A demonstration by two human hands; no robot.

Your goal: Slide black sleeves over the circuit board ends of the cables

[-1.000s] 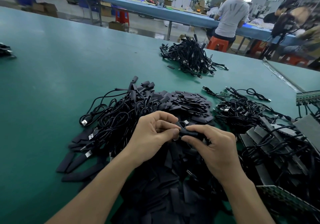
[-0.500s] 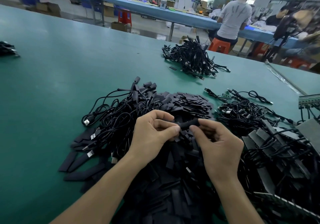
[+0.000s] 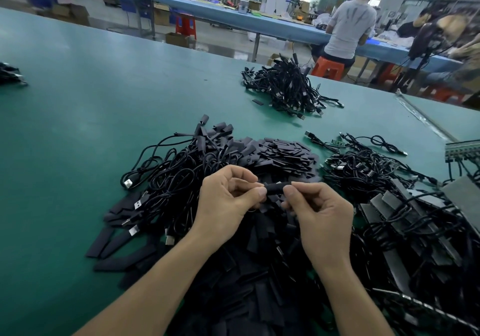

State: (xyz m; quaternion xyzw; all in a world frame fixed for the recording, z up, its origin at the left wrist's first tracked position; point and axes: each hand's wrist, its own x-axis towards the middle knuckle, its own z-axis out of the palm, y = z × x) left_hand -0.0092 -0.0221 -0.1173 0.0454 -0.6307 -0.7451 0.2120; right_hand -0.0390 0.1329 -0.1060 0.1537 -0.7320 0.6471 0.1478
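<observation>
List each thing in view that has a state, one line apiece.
black sleeve: held level in the air; whether a board is inside cannot be told.
left hand: pinches the sleeve's left end.
right hand: pinches its right end.
loose sleeves: flat, heaped.
near cables: tangled in a heap.
far cable heap: piled apart, untouched.
green circuit board: bare, no sleeve on it.
</observation>
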